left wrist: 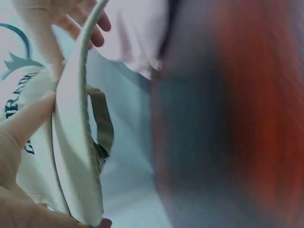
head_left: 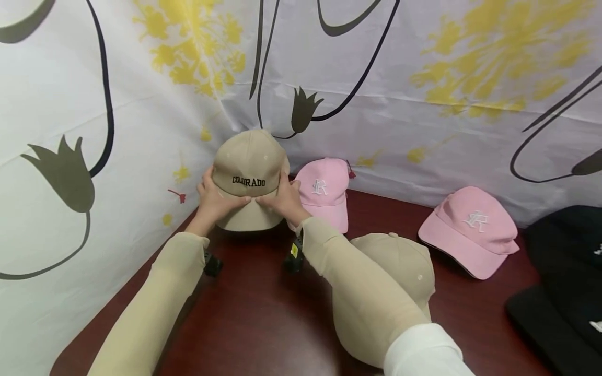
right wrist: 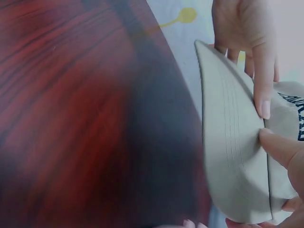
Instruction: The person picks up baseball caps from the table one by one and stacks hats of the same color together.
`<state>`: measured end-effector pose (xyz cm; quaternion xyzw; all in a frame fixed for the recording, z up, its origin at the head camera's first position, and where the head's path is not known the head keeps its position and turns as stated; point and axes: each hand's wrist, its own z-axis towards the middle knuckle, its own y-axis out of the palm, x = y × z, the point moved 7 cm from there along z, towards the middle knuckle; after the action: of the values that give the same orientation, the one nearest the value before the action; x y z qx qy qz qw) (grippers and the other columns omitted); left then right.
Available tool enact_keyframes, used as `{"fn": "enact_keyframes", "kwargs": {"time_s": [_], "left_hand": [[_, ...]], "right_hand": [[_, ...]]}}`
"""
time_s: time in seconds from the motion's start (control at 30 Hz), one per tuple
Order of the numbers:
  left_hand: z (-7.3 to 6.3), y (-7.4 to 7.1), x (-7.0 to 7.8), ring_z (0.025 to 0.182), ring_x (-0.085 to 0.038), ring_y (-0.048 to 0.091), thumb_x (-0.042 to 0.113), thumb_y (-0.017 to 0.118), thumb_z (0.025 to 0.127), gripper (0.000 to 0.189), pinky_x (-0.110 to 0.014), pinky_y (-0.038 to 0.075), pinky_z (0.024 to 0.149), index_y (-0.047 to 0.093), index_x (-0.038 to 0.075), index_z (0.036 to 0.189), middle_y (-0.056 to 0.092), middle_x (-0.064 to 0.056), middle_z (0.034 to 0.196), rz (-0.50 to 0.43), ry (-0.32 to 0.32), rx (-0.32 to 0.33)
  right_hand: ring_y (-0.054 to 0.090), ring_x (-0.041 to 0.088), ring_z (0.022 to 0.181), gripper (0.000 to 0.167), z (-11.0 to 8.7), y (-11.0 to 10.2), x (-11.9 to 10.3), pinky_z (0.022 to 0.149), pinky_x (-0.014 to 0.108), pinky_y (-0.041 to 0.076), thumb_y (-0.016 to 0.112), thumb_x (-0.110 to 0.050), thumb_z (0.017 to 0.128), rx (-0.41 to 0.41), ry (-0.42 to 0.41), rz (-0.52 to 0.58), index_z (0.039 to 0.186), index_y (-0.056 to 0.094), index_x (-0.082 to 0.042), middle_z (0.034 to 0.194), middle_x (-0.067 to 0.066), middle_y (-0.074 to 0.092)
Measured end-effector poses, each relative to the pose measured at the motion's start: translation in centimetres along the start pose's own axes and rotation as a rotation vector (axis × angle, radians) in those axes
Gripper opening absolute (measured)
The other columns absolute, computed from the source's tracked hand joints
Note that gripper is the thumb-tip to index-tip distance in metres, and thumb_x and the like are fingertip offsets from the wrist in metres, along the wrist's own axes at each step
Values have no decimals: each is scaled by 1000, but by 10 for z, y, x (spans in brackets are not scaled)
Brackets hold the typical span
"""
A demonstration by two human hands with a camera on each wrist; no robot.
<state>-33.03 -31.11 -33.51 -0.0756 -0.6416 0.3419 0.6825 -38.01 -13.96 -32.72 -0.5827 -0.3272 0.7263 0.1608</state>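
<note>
Both hands hold a beige cap with dark COLORADO lettering (head_left: 249, 164) near the back left corner of the table. My left hand (head_left: 213, 201) grips its left side, thumb laid along the seam where the brim meets the crown. On the opposite side my right hand (head_left: 284, 198) grips it the same way, and the two thumb tips nearly meet at the middle. The right wrist view shows the stitched brim (right wrist: 232, 142) from above, thumbs on its inner edge. In the left wrist view a back strap (left wrist: 101, 118) shows behind the brim.
A pink cap (head_left: 324, 188) stands just right of the held cap. A second beige cap (head_left: 400, 261) lies partly under the right forearm. Farther right are another pink cap (head_left: 470, 230) and black caps (head_left: 564, 271). Patterned cloth (head_left: 376, 136) hangs behind the dark red table (head_left: 235, 324).
</note>
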Motion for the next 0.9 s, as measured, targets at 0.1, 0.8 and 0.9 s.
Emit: {"fn": "enact_keyframes", "kwargs": {"time_s": [0.1, 0.8, 0.9], "left_hand": [[-1, 0, 18, 125, -37, 17, 25, 81, 67, 113, -54, 26, 98, 0, 19, 146, 7, -25, 139, -27, 28, 14], [12, 26, 75, 121, -36, 25, 23, 83, 65, 114, -46, 29, 99, 3, 19, 145, 12, -22, 134, -81, 125, -22], [16, 29, 82, 122, -34, 23, 24, 83, 64, 114, -46, 28, 99, 3, 19, 145, 13, -22, 135, -83, 147, -31]], "right_hand": [[38, 31, 111, 95, -2, -17, -4, 87, 38, 42, 77, -27, 74, -7, -36, -11, 146, 19, -8, 124, 25, 37], [37, 29, 110, 96, -4, -82, 2, 83, 40, 44, 78, -31, 72, 113, -64, -80, 147, 20, -14, 126, 20, 37], [36, 30, 112, 96, -4, -89, 2, 86, 40, 42, 78, -31, 72, 123, -60, -63, 146, 20, -11, 130, 22, 34]]}}
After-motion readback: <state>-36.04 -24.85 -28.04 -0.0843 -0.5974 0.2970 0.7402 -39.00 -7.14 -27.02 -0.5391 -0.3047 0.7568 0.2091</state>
